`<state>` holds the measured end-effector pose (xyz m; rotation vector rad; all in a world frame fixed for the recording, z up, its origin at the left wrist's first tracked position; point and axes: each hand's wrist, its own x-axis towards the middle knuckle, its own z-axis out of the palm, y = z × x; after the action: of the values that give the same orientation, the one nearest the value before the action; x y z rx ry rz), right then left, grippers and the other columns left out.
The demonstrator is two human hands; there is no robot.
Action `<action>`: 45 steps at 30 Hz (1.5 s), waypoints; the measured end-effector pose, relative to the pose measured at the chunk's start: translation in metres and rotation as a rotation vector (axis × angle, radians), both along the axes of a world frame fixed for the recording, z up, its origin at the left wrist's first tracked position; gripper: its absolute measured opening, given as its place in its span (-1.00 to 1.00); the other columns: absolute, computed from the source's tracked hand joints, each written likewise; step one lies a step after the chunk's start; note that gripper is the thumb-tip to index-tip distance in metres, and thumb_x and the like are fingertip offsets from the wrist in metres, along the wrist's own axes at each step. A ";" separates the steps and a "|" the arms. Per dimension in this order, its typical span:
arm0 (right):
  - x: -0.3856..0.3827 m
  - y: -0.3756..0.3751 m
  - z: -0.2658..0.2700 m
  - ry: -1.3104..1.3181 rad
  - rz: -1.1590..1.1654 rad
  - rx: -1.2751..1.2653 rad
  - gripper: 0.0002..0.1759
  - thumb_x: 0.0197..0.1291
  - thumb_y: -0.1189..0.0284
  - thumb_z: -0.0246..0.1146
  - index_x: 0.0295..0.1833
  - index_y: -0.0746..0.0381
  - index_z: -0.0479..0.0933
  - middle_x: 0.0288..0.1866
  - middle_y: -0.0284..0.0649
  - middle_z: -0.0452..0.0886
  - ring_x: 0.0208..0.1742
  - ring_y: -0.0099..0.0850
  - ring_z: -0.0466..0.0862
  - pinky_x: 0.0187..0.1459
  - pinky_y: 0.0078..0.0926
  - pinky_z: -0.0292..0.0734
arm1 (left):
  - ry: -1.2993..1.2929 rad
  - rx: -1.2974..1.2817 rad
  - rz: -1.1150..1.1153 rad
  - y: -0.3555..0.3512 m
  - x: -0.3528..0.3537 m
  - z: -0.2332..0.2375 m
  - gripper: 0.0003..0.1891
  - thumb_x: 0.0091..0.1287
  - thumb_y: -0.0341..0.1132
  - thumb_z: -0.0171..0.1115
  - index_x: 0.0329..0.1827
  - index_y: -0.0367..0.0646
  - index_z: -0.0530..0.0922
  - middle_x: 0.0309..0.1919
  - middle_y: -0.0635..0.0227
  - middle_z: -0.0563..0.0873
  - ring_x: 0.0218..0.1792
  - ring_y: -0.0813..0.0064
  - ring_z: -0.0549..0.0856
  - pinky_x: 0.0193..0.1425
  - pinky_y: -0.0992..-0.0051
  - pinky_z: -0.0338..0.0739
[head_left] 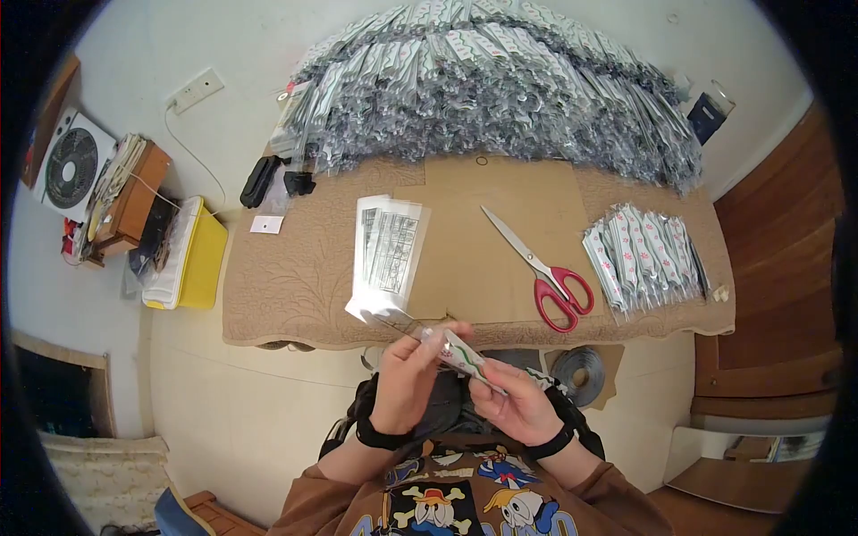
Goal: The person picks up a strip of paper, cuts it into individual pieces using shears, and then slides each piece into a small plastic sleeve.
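Between my two hands is a slim packet [462,358] in printed plastic, white with a green wavy line and small pink marks. My left hand [407,384] pinches its upper left end, while the fingers of my right hand [518,405] close on its lower right end. The packet tilts down to the right, just in front of the table edge. A thin dark strip shows beside my left fingertips; I cannot make out what it is. Beyond my left hand lie clear plastic sleeves [393,246] with black print, their near end bright with glare.
Red-handled scissors [545,272] lie half open on a cardboard sheet [465,241]. Several finished-looking packets [639,255] sit in a row at right. A large heap of packets [483,98] fills the table's back. A grey roll [579,375] is below the table edge.
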<state>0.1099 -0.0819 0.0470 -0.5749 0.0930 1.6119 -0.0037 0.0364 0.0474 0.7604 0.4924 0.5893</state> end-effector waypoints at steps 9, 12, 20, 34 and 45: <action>-0.006 -0.003 -0.005 -0.189 -0.206 -0.067 -0.87 0.25 0.45 0.04 -0.18 0.28 0.43 -0.41 -0.30 0.54 -0.49 -0.59 0.49 -0.43 -0.70 0.38 | 0.076 0.221 -0.042 -0.026 0.011 -0.023 -0.70 0.25 -0.33 0.10 -0.05 -0.36 0.51 0.06 0.13 0.51 0.05 0.34 0.51 0.17 0.37 0.35; -0.005 -0.002 -0.005 -0.326 -0.247 -0.090 -0.88 0.18 0.51 0.10 -0.19 0.30 0.46 -0.40 -0.24 0.56 -0.47 -0.53 0.52 -0.42 -0.67 0.40 | 0.054 0.163 -0.041 -0.033 0.018 -0.024 -0.67 0.26 -0.30 0.08 0.00 -0.35 0.47 0.10 0.12 0.47 0.08 0.32 0.50 0.17 0.35 0.35; 0.016 -0.002 -0.003 -2.145 -0.479 0.369 -0.62 -0.20 0.71 0.25 -0.13 0.28 0.56 -0.37 -0.14 0.55 -0.40 -0.31 0.56 -0.40 -0.51 0.45 | -0.082 -0.304 -0.044 -0.002 0.006 0.002 -0.61 0.32 -0.21 0.01 0.06 -0.35 0.39 0.04 0.14 0.52 0.07 0.35 0.51 0.19 0.35 0.35; 0.040 -0.003 0.007 -2.287 -0.246 0.609 -0.70 -0.17 0.67 0.24 -0.19 0.34 0.57 -0.16 -0.09 0.56 -0.16 -0.21 0.57 -0.11 -0.34 0.47 | 0.132 -0.041 0.014 0.004 -0.002 0.000 -0.69 0.31 -0.31 0.00 -0.02 -0.38 0.45 -0.07 0.10 0.59 -0.05 0.34 0.59 0.09 0.36 0.44; 0.074 -0.048 0.005 -0.969 -0.545 0.261 -0.72 0.23 0.45 0.05 -0.02 0.40 0.45 0.06 -0.08 0.48 0.02 -0.36 0.52 0.13 -0.39 0.39 | -0.142 -0.201 -0.595 -0.013 -0.013 -0.022 -0.35 0.24 0.02 0.09 0.23 -0.30 0.23 0.20 0.09 0.34 0.13 0.32 0.43 0.16 0.36 0.37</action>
<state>0.1841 -0.1296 0.0522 -0.9656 -0.6217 0.6860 -0.0170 0.0235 0.0256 0.6261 0.1717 0.0354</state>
